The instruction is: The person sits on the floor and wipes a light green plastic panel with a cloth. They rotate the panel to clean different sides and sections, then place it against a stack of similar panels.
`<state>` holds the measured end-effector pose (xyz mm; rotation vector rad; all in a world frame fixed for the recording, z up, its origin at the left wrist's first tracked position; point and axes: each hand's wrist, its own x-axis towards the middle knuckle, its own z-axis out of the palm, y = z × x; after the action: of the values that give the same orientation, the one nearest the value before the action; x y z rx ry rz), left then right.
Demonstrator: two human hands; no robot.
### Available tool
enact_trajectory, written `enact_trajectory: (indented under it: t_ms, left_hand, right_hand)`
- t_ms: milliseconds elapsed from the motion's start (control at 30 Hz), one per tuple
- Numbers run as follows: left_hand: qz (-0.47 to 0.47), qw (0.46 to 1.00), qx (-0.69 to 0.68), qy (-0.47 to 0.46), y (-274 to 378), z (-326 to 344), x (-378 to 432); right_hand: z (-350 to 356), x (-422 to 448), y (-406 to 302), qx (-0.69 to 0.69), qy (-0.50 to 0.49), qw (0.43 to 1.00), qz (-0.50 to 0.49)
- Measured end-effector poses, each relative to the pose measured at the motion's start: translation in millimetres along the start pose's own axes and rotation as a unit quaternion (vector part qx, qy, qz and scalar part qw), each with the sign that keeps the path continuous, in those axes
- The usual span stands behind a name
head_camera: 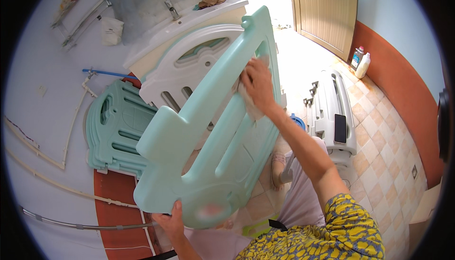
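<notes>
A large mint-green plastic playpen panel [209, 93] with long slots stands tilted before me. My left hand [172, 221] grips its near lower corner, thumb on top and fingers hidden underneath. Higher up, my right hand [257, 82] presses a pale cloth [250, 105] against the panel, beside one of the slots. Part of the cloth is covered by my fingers. Behind the panel leans a white playpen panel [167, 79] with a green edge showing behind it, in front of the washbasin cabinet.
Several green panels [121, 118] lean against the left wall. A washbasin [156, 29] with a tap stands behind. At right, grey-white panels [328, 110] carry a phone [340, 128]. Two bottles [360, 63] stand by the wall near the open door [323, 15]. Pipes [78, 192] run along the left wall.
</notes>
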<state>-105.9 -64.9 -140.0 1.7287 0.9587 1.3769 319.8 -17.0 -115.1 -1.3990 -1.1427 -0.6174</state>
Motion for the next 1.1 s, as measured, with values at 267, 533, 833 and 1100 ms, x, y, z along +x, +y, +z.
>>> enact_trajectory:
  t_ms: [267, 533, 833, 1100]
  left_hand:
    - [0.006, 0.998, 0.038, 0.042, -5, -2, -2]
    - [0.001, 1.0, -0.005, 0.018, 21, 11, -1]
    - [0.004, 1.0, 0.011, 0.022, 13, 11, -8]
    - [0.007, 0.999, -0.036, -0.011, 26, 20, 3]
  right_hand:
    - [-30, -98, -154, 0.169, -0.105, 0.977, -0.072]
    - [-50, -39, -92, 0.223, -0.011, 0.972, 0.077]
    - [-52, 34, -123, 0.115, -0.108, 0.971, -0.182]
    - [-26, 103, -32, -0.04, -0.119, 0.987, -0.104]
